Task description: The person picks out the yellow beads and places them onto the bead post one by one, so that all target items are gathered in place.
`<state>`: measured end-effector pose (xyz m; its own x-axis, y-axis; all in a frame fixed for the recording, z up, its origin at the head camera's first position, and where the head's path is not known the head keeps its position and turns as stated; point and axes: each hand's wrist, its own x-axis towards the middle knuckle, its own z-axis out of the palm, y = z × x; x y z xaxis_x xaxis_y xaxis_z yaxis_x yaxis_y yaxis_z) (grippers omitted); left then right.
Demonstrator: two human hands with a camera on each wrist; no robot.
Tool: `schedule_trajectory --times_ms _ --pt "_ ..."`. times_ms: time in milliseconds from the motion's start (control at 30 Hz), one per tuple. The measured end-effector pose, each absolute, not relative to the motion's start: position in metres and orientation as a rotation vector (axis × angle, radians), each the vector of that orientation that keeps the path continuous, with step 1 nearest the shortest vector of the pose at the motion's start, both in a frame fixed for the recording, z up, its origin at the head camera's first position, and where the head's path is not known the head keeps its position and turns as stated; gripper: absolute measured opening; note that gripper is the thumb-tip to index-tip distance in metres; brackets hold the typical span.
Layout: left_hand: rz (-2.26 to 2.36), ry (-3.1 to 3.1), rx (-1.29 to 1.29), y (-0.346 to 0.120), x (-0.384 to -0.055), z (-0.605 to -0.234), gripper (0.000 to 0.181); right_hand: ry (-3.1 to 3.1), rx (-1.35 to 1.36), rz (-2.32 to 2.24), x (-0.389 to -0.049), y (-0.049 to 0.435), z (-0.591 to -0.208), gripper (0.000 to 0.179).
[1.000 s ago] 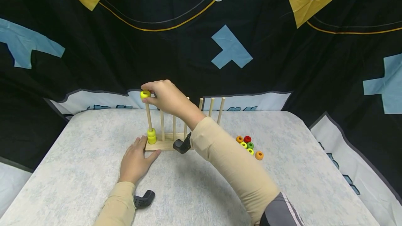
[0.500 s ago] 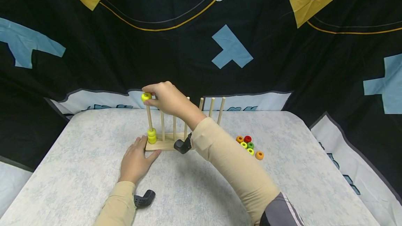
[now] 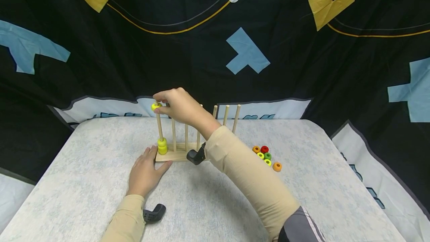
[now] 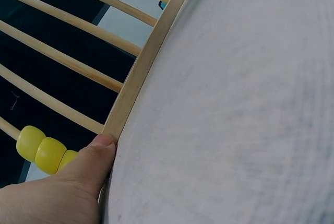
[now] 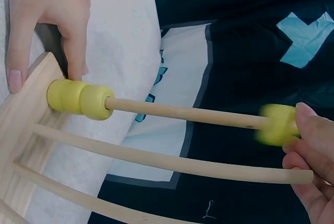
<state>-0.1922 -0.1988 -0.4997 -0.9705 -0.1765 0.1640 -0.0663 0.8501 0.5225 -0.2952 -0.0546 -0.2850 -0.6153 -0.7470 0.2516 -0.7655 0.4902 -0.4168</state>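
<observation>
In the head view, a wooden peg rack with a flat base (image 3: 178, 155) and several upright pegs stands on the table. My right hand (image 3: 181, 104) pinches a yellow bead (image 3: 155, 106) at the top of the leftmost peg (image 3: 159, 127); the peg's tip shows through its hole. Lower on that same peg, a stack of yellow beads (image 5: 78, 97) sits against the base. My left hand (image 3: 143, 173) holds the base's left end, its thumb (image 4: 96, 153) along the front edge and its fingers round the side. Nothing is on the second peg (image 5: 172, 164).
To the right of the rack lie loose beads: a red bead (image 3: 264, 149), a green bead (image 3: 267, 156), some yellow ones and an orange bead (image 3: 277, 166). My right forearm (image 3: 248, 178) crosses over the table (image 3: 84, 182). A dark curtain (image 3: 188, 62) hangs behind it.
My right hand has come down slightly with the yellow bead, from above the leftmost peg's tip to just around it. The left hand stays in place.
</observation>
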Motion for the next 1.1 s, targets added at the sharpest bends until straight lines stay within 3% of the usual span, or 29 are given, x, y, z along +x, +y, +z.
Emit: schedule_trajectory --times_ms 567,1100 --pt "-0.799 -2.825 0.187 -0.199 -0.193 -0.500 0.088 -2.636 1.319 0.827 -0.296 -0.036 -0.275 0.040" --pt "-0.788 -2.810 0.166 -0.200 -0.192 -0.500 0.087 -2.401 1.286 0.822 -0.290 0.037 -0.262 0.039"
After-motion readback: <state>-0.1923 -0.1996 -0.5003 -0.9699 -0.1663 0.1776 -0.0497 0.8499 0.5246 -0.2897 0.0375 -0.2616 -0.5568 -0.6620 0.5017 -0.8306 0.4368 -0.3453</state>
